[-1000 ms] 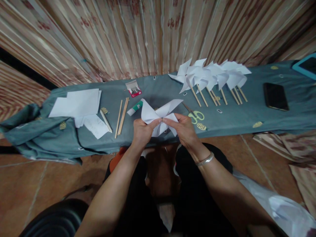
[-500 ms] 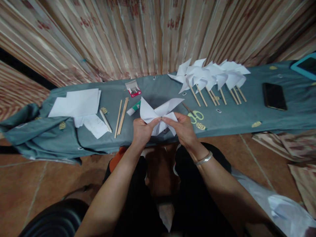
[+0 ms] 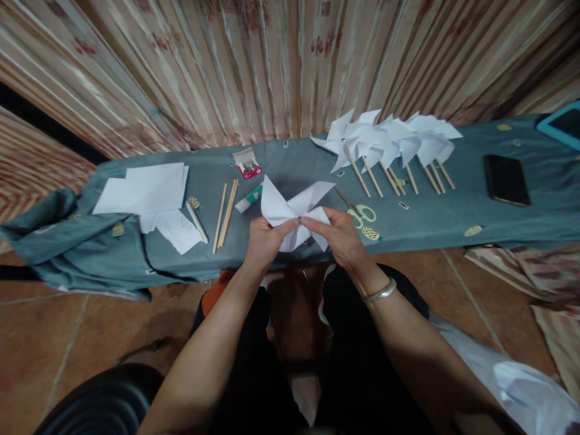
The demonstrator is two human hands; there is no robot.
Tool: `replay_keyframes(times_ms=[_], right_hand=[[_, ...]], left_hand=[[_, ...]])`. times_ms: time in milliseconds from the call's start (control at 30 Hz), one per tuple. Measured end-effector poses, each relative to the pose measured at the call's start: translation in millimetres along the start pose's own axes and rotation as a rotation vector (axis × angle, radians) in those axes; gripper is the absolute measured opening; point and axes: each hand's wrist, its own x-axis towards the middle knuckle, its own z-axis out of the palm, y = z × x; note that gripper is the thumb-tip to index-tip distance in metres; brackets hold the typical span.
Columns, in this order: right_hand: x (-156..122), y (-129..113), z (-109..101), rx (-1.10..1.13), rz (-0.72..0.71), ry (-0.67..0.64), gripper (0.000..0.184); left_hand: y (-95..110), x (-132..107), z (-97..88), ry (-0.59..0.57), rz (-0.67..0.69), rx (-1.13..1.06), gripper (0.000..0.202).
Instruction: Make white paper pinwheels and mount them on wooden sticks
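Between my hands is a white paper pinwheel (image 3: 308,198), its blades folded toward the middle and no stick visible on it. The thumb of my left hand (image 3: 268,237) presses near its centre from the left. From the other side my right hand (image 3: 339,232), with a silver bangle at the wrist, pinches the same spot, the two thumb tips almost meeting. The fingers behind the paper are hidden. Just left of the pinwheel lies a green and white tube (image 3: 249,199). Scissors (image 3: 362,214) with light green handles rest to its right.
Several finished pinwheels on sticks (image 3: 347,140) lie in a row at the back right. A small red box of metal pins (image 3: 248,164), wooden sticks (image 3: 228,212), a pen-like white rod (image 3: 196,222) and paper sheets (image 3: 154,187) are leftward. A phone (image 3: 506,179) lies at right.
Both thumbs stay pressed at the pinwheel's centre. The blades have shifted slightly, with the paper looking a little more gathered. The whole view has moved slightly.
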Motion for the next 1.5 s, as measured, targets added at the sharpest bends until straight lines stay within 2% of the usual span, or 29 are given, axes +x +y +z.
replay_keyframes(times_ms=[167,400,600,900,1167,1300,1400,1467,1500], right_hand=[[-0.1,0.7,-2.8,-0.054,-0.009,-0.019,0.035],[-0.4,7.4,-4.8,-0.183,-0.124,-0.013,0.032],[-1.2,5.8,-4.3,-0.214,-0.120,-0.037,0.029],[-0.6,-3.3,-7.8,-0.300,-0.118,-0.059,0.031],[4.7,12.1,-4.9,-0.391,-0.159,0.011,0.028],[9.1,13.7,-3.1,-0.386,-0.188,0.004,0.028],[13.7,10.7,-4.9,-0.324,-0.190,0.022,0.030],[16.2,8.5,-7.5,-0.295,-0.174,0.048,0.032],[17.0,7.4,-8.9,-0.286,-0.167,0.061,0.032]], left_hand=[[4.4,-4.1,1.4,-0.027,-0.063,-0.057,0.039],[7.7,-8.7,3.2,-0.016,-0.131,-0.091,0.036],[7.0,-8.4,2.1,-0.016,-0.106,-0.148,0.036],[-2.4,-7.0,-3.1,-0.036,-0.092,-0.065,0.034],[-7.8,-6.7,-3.4,0.002,-0.099,-0.090,0.036],[-5.9,-6.1,-6.8,-0.031,-0.102,-0.119,0.044],[-2.6,2.0,-18.5,-0.045,-0.031,-0.100,0.056],[0.2,12.8,-33.5,0.019,0.092,0.019,0.063],[1.6,19.3,-43.0,0.086,0.170,0.169,0.064]])
